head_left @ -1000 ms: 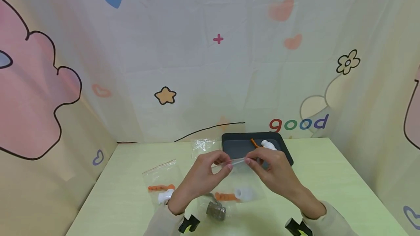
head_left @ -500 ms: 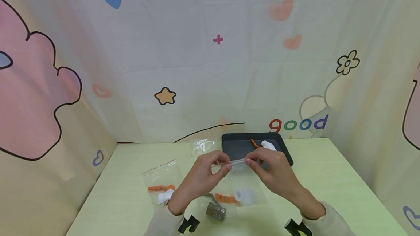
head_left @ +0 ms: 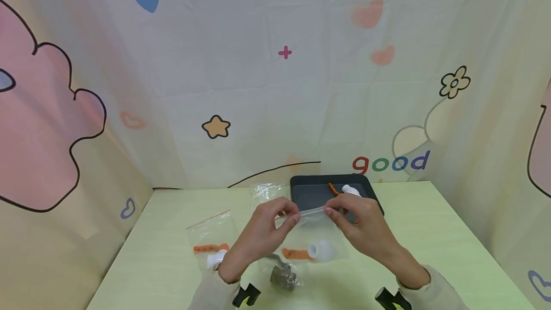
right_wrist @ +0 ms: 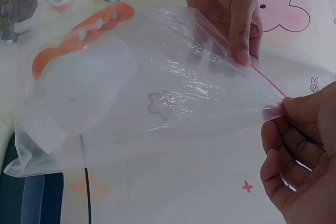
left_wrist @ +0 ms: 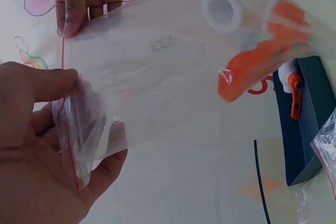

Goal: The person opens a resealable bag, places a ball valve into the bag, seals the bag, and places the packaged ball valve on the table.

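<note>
A clear zip bag [head_left: 312, 234] hangs above the table between both hands, its red-lined zip edge at the top. Inside lie a white hollow plastic part [head_left: 320, 251] and an orange bar-like piece with holes [right_wrist: 84, 34]. My left hand [head_left: 269, 228] pinches the zip edge between thumb and fingers, with some film bunched in its palm in the left wrist view. At the other end of that edge, my right hand [head_left: 366, 224] pinches the film with thumb and index finger. A short stretch of the zip line shows between the hands.
Behind the hands stands a dark tray [head_left: 307, 197] with a white and orange part in it. Another zip bag [head_left: 213, 226] with similar parts lies left. A bagged grey part [head_left: 283, 277] lies in front, and a clear bag [head_left: 268, 192] lies at the back.
The hands have drawn slightly apart along the zip edge, exposing more of it. The bag's contents dipped, then rose a little. Both hands keep their pinch.
</note>
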